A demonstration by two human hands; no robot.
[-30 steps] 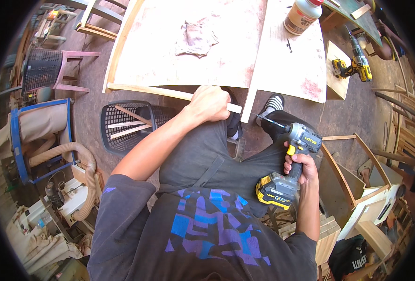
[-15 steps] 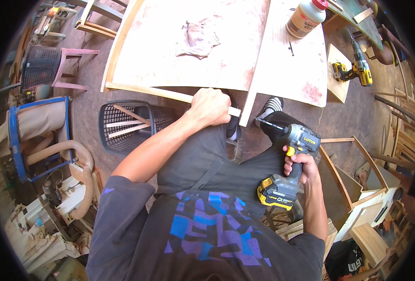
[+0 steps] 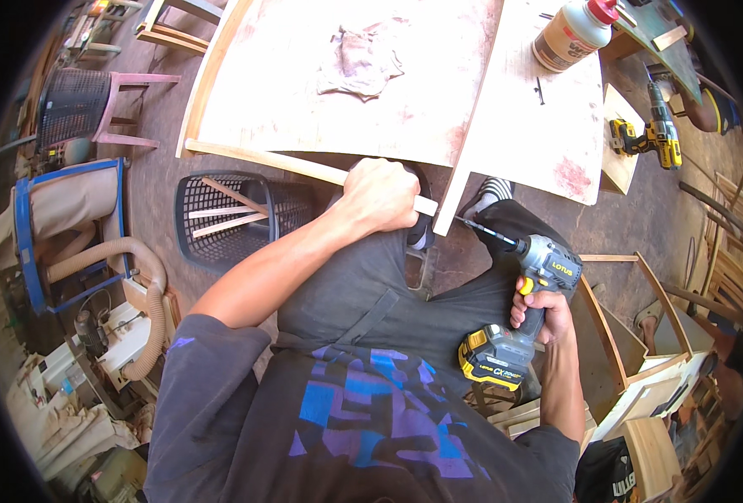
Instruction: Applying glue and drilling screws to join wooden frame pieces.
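My left hand (image 3: 380, 194) is closed around a slim wooden strip (image 3: 262, 163) along the near edge of the worktable; its pale end sticks out past my fist. Just right of that end is the near end of a long wooden strip (image 3: 464, 172) that runs away across the tabletop. In my right hand (image 3: 546, 313) is a grey and black cordless drill (image 3: 548, 267) with a yellow-trimmed battery. Its long bit points left, the tip close beside the long strip's end; whether they touch I cannot tell.
On the worktable (image 3: 296, 109) lie a crumpled rag (image 3: 359, 63), a dark screw (image 3: 540, 90) and a red-capped glue bottle (image 3: 571, 35). A second drill (image 3: 658, 126) rests at the right. Left of my legs, a dark basket (image 3: 220, 220) holds wood sticks. A wooden frame (image 3: 606, 331) stands lower right.
The drill has shifted slightly down and right in the picture, its bit tip still by the long strip's end. The tabletop's right side appears farther right. Both hands keep their grip.
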